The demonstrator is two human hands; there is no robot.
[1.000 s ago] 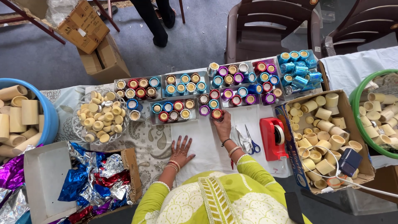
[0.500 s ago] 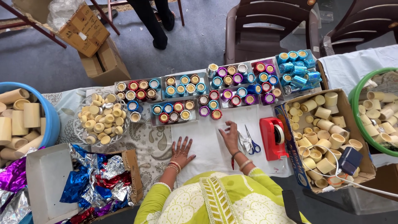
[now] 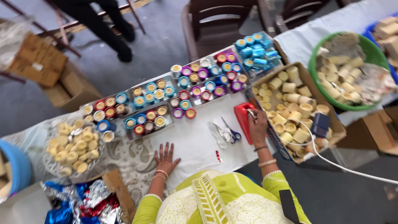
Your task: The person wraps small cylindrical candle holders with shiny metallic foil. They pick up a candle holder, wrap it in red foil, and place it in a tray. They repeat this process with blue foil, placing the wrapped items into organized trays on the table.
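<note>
My left hand (image 3: 165, 158) lies flat, fingers spread, on the white table cover (image 3: 195, 141). My right hand (image 3: 257, 124) reaches to the right and rests on the red tape dispenser (image 3: 243, 120), fingers curled over its top beside the cardboard box of cream cylinders (image 3: 296, 108). Whether it grips the dispenser is unclear. Blue-handled scissors (image 3: 229, 132) lie just left of the dispenser. Rows of small foil-wrapped cups (image 3: 166, 103) in red, blue, purple and gold stand along the far side of the table.
A clear tray of yellow pieces (image 3: 74, 145) sits at left, shiny foil scraps (image 3: 83, 203) in a box near me. A green basin (image 3: 352, 70) holds more cylinders at right. A white cable (image 3: 331, 161) trails off the box. Chairs and a person's legs (image 3: 107, 25) are beyond.
My right hand has left the middle of the table and swung right onto the red tape dispenser. The camera view tilted and shifted. My left hand stayed flat in place.
</note>
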